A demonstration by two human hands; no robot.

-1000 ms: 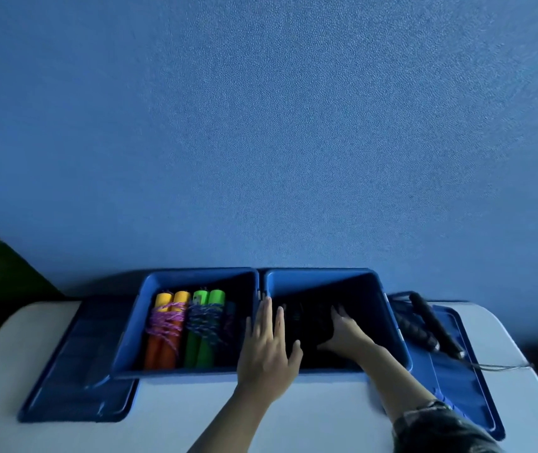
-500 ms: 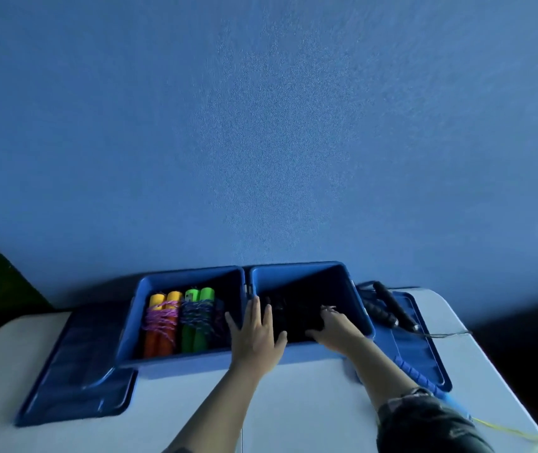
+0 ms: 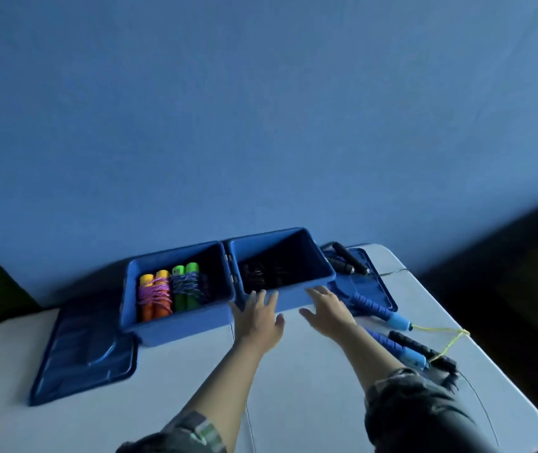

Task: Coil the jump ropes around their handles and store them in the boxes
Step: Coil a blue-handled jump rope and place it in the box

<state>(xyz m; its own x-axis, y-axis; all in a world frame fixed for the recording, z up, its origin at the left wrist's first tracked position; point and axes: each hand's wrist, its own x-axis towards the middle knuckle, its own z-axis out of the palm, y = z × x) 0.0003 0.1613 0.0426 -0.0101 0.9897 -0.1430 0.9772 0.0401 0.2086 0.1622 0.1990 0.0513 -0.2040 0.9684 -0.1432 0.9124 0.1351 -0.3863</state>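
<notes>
Jump ropes: the loose blue-handled rope with yellow cord (image 3: 379, 309) lies on the white table (image 3: 293, 371) right of the right blue plastic box (image 3: 293, 304). Your sleeve may snag that cord, I judge. Your left hand (image 3: 257, 317) and right hand (image 3: 325, 307) hover at the box's near wall, palms down, fingers spread, holding nothing.

Boxes (image 3: 176, 325) look smooth plastic; wall (image 3: 261, 109) seems matt.
</notes>
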